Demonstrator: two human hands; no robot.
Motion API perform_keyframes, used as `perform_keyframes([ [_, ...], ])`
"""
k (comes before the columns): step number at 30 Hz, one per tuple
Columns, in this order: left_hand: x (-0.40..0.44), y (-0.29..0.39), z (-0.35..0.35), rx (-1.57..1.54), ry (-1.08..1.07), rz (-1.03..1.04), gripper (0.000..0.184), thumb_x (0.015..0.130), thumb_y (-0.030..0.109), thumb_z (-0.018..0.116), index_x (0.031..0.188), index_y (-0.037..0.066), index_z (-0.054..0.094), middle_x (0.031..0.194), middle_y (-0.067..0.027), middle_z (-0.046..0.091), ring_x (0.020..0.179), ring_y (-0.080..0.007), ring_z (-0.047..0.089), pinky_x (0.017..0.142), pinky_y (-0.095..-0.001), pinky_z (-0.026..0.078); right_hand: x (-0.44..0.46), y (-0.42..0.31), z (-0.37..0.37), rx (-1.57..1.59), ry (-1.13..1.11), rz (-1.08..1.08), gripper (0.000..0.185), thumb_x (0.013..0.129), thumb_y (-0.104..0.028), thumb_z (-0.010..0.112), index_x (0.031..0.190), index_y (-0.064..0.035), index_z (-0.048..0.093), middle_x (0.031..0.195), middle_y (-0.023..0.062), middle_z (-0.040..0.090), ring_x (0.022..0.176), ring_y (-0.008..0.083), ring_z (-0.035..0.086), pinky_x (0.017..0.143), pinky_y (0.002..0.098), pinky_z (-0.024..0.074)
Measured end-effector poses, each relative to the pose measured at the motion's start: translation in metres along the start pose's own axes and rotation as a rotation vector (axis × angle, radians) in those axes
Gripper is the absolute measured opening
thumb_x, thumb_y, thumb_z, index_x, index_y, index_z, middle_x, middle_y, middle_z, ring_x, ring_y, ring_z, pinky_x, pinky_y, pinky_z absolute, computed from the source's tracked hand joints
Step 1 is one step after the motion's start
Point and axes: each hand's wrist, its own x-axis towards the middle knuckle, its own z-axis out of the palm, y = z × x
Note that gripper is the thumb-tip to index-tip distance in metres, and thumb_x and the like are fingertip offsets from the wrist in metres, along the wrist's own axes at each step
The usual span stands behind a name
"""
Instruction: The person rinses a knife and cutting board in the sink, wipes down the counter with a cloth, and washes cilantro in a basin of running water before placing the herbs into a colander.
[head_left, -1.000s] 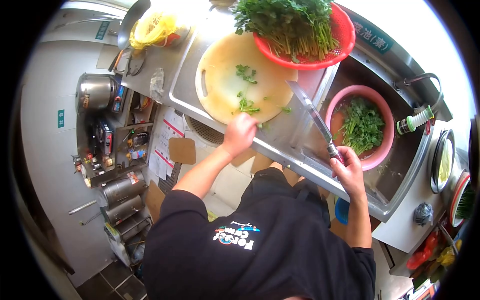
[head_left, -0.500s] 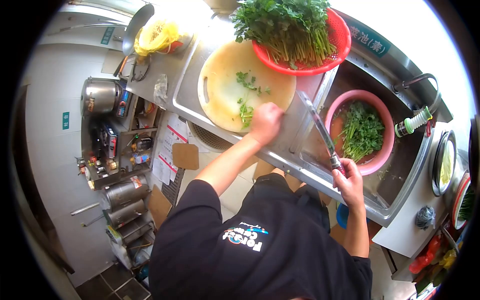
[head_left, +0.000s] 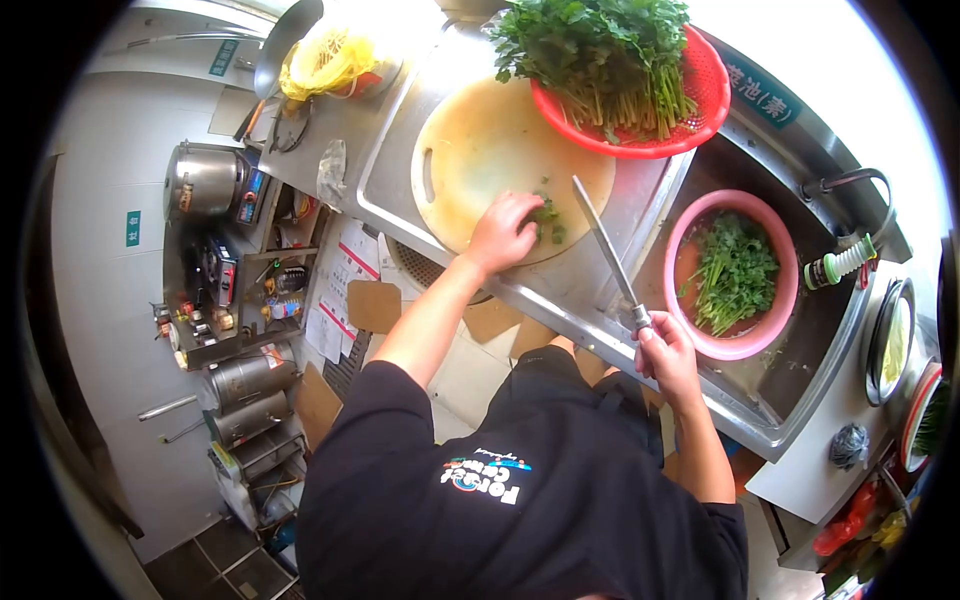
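My left hand [head_left: 505, 232] rests on the round cutting board [head_left: 480, 150], its curled fingers against a few loose green sprigs [head_left: 548, 220]. Whether the fingers grip any of them cannot be made out. My right hand [head_left: 664, 350] is closed round the handle of a long knife [head_left: 606, 240], whose blade points up and away over the right edge of the board. A red colander [head_left: 712, 95] heaped with leafy greens [head_left: 600, 60] overlaps the board's far right part. In the sink, a pink basin [head_left: 789, 262] holds more greens [head_left: 735, 270].
The steel sink [head_left: 800, 375] has a faucet [head_left: 850, 178] at its far right. A yellow bag [head_left: 328, 62] and a pan [head_left: 280, 50] stand at the back left. Plates [head_left: 888, 340] lie at the right. The counter's front edge runs before my body.
My left hand has moved over the board to the sprigs, which now lie bunched further right. The knife in my right hand has swung left, its tip nearer the board.
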Motion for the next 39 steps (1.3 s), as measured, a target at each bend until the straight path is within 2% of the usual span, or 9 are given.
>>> perform_keyframes([
  [2,-0.012,0.004,-0.01,-0.073,0.06,-0.069,0.041,0.082,0.006,0.062,0.122,0.005,0.059,0.129,-0.0175,0.058,0.12,-0.0346,0.055,0.107,-0.0391,0.041,0.01,0.013,0.006,0.291,-0.02,0.04,0.023,0.095,-0.019,0.06,0.111,-0.0035,0.055,0.086,0.004,0.061,0.053,0.0096,0.054,0.045,0.0222,0.0406],
  [4,-0.025,-0.002,-0.014,-0.218,0.359,-0.148,0.04,0.082,0.008,0.06,0.121,0.001,0.059,0.125,-0.0194,0.06,0.117,-0.0333,0.058,0.106,-0.0423,0.042,0.019,0.027,0.009,0.335,-0.042,0.046,0.025,0.097,-0.023,0.057,0.113,-0.0044,0.054,0.088,0.0054,0.062,0.053,0.0114,0.055,0.044,0.0236,0.042],
  [8,-0.047,-0.015,-0.008,0.034,0.366,-0.113,0.048,0.088,0.015,0.06,0.132,-0.002,0.053,0.138,-0.0226,0.05,0.132,-0.0367,0.045,0.112,-0.0431,0.034,0.027,0.036,0.018,0.332,-0.022,0.02,0.03,0.1,-0.025,0.049,0.12,-0.0046,0.052,0.089,0.0059,0.06,0.053,0.0125,0.055,0.045,0.0243,0.0443],
  [13,-0.046,-0.012,0.03,0.159,0.331,-0.196,0.075,0.091,0.044,0.06,0.145,-0.001,0.036,0.149,-0.0273,0.035,0.141,-0.042,0.03,0.116,-0.054,0.018,0.04,0.046,0.027,0.329,0.062,0.045,0.029,0.102,-0.031,0.048,0.117,-0.0063,0.052,0.079,0.0029,0.056,0.051,0.0101,0.052,0.043,0.0235,0.0429],
  [15,-0.039,-0.01,0.038,0.197,0.337,-0.21,0.076,0.091,0.046,0.059,0.145,-0.002,0.036,0.149,-0.027,0.036,0.141,-0.0412,0.03,0.116,-0.0539,0.018,0.048,0.047,0.038,0.31,0.097,0.029,0.031,0.103,-0.036,0.047,0.111,-0.0066,0.052,0.074,0.0018,0.054,0.05,0.0088,0.05,0.04,0.0232,0.0402],
  [25,0.0,0.012,0.046,0.268,0.283,-0.189,0.081,0.09,0.061,0.054,0.145,0.002,0.04,0.148,-0.0294,0.034,0.14,-0.0443,0.03,0.115,-0.0553,0.019,0.075,0.047,0.073,0.293,0.014,0.101,0.034,0.102,-0.039,0.05,0.113,-0.0066,0.052,0.074,0.0008,0.055,0.05,0.0081,0.05,0.041,0.0232,0.0409],
  [29,0.005,0.011,0.05,0.252,0.312,-0.184,0.076,0.091,0.056,0.056,0.14,-0.001,0.044,0.146,-0.03,0.038,0.137,-0.0456,0.034,0.114,-0.0552,0.023,0.079,0.05,0.094,0.223,-0.07,0.132,0.035,0.102,-0.04,0.05,0.111,-0.0069,0.054,0.073,0.0005,0.055,0.05,0.0078,0.049,0.042,0.0237,0.0418],
  [34,0.0,0.003,0.058,0.047,0.523,-0.171,0.06,0.091,0.037,0.062,0.129,-0.008,0.05,0.14,-0.0289,0.044,0.132,-0.0467,0.039,0.111,-0.0513,0.031,0.088,0.056,0.099,0.265,-0.162,0.147,0.038,0.101,-0.043,0.051,0.112,-0.0067,0.052,0.072,0.0021,0.054,0.051,0.0102,0.049,0.043,0.0255,0.0407],
  [39,-0.002,0.037,0.061,0.09,0.505,-0.162,0.049,0.093,0.025,0.062,0.127,-0.01,0.053,0.138,-0.0285,0.047,0.132,-0.0441,0.043,0.11,-0.0478,0.035,0.074,0.052,0.068,0.362,-0.255,0.197,0.034,0.102,-0.039,0.049,0.109,-0.0051,0.052,0.072,0.0034,0.054,0.049,0.011,0.049,0.04,0.0254,0.0409],
])
